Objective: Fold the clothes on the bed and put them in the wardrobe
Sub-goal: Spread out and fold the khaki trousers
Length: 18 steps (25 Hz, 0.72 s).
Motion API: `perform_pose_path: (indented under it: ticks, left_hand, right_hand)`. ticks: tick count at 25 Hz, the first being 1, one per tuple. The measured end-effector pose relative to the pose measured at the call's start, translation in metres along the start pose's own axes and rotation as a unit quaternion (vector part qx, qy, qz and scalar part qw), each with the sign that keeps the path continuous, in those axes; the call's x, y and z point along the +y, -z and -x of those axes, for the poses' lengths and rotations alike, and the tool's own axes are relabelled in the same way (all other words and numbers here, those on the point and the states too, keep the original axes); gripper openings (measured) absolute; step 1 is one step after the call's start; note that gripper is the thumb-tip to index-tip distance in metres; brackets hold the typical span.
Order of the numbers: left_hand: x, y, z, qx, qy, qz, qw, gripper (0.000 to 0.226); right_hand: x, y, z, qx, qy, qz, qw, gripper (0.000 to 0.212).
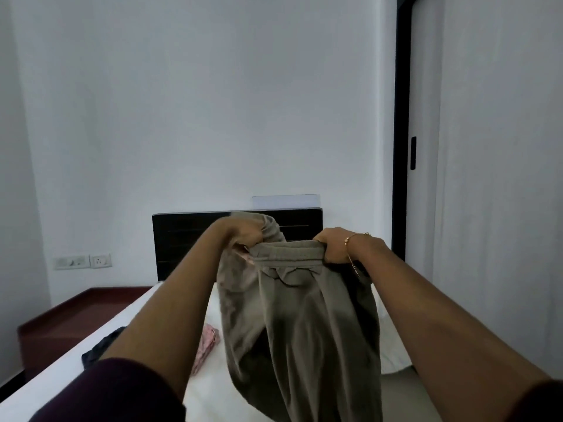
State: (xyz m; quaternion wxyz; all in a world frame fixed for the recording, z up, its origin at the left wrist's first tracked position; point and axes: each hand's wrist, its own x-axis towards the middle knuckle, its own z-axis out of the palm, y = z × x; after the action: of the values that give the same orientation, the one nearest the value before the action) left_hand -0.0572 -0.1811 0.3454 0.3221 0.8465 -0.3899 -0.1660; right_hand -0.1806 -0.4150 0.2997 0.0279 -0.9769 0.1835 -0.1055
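Observation:
Olive-grey trousers [304, 315] hang in the air over the bed [100, 339], held up by their elastic waistband. My left hand [240, 234] grips the left end of the waistband, with bunched cloth over its fingers. My right hand [336, 243] grips the right end, a thin gold bracelet at its wrist. The legs hang down to the bottom edge of the view. On the white sheet lie a pink garment [205, 345] and a dark blue-grey garment [102, 345], both partly hidden by my left arm.
A dark headboard [179, 239] stands against the white wall. A reddish-brown ledge [70, 312] runs along the bed's left side, below wall sockets [82, 261]. At the right is a white sliding door [499, 147] with a black frame and handle.

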Motion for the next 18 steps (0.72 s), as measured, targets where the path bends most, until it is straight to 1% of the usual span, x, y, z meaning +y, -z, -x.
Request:
perform_pose_path:
  ticks: [1,2,3,4,5,6,8,9,10,11,12,13,14,15,16,17,18]
  left_hand:
    - [0.012,0.005,0.006,-0.041,0.008,-0.077,0.996,0.034]
    - [0.022,0.007,0.012,-0.058,0.022,-0.146,0.987,0.038]
    - [0.029,0.009,0.015,-0.063,0.022,-0.190,0.980,0.045]
    - [0.034,0.009,0.018,-0.067,0.007,-0.208,0.976,0.053]
    - [0.037,0.009,0.021,-0.075,-0.014,-0.202,0.976,0.061]
    - [0.039,0.008,0.026,-0.086,-0.030,-0.183,0.979,0.065]
    - [0.035,0.008,0.030,-0.088,-0.052,-0.128,0.987,0.058]
    - [0.031,0.008,0.032,-0.073,-0.049,-0.074,0.993,0.051]
    - [0.028,0.006,0.035,-0.061,-0.046,0.003,0.997,0.046]
    - [0.024,0.006,0.035,-0.062,-0.048,0.095,0.992,0.043]
    - [0.019,0.004,0.035,-0.081,-0.060,0.189,0.977,0.040]
    - [0.014,0.001,0.035,-0.110,-0.081,0.264,0.955,0.035]
    - [0.009,-0.002,0.034,-0.135,-0.109,0.311,0.934,0.036]
    - [0.006,-0.004,0.033,-0.145,-0.135,0.320,0.926,0.052]
    - [0.002,-0.006,0.030,-0.134,-0.157,0.291,0.934,0.068]
    - [-0.001,-0.008,0.025,-0.096,-0.176,0.225,0.953,0.075]
    - [-0.004,-0.009,0.019,-0.028,-0.184,0.135,0.973,0.071]
  right_hand:
    - [0.005,-0.003,-0.002,0.024,0.000,-0.006,1.000,0.034]
    - [0.008,-0.007,-0.004,0.049,0.003,-0.013,0.999,0.029]
    - [0.011,-0.011,-0.006,0.071,0.007,-0.024,0.997,0.025]
    - [0.013,-0.017,-0.007,0.088,0.011,-0.040,0.995,0.022]
    - [0.015,-0.023,-0.008,0.094,0.014,-0.067,0.993,0.022]
    - [0.017,-0.030,-0.008,0.093,0.014,-0.103,0.990,0.023]
    - [0.023,-0.041,-0.009,0.079,0.010,-0.169,0.982,0.030]
    - [0.026,-0.045,-0.010,0.073,0.007,-0.194,0.978,0.034]
    - [0.029,-0.047,-0.011,0.074,0.005,-0.212,0.974,0.036]
    - [0.031,-0.047,-0.012,0.085,0.004,-0.223,0.971,0.038]
    - [0.031,-0.045,-0.014,0.105,0.002,-0.225,0.969,0.040]
    - [0.031,-0.041,-0.016,0.129,-0.006,-0.223,0.966,0.042]
    - [0.033,-0.037,-0.018,0.151,-0.020,-0.221,0.963,0.043]
    - [0.037,-0.032,-0.020,0.171,-0.036,-0.213,0.961,0.045]
    - [0.044,-0.027,-0.020,0.189,-0.052,-0.193,0.962,0.046]
    - [0.053,-0.022,-0.020,0.205,-0.070,-0.157,0.964,0.046]
    - [0.064,-0.018,-0.019,0.219,-0.090,-0.110,0.965,0.044]
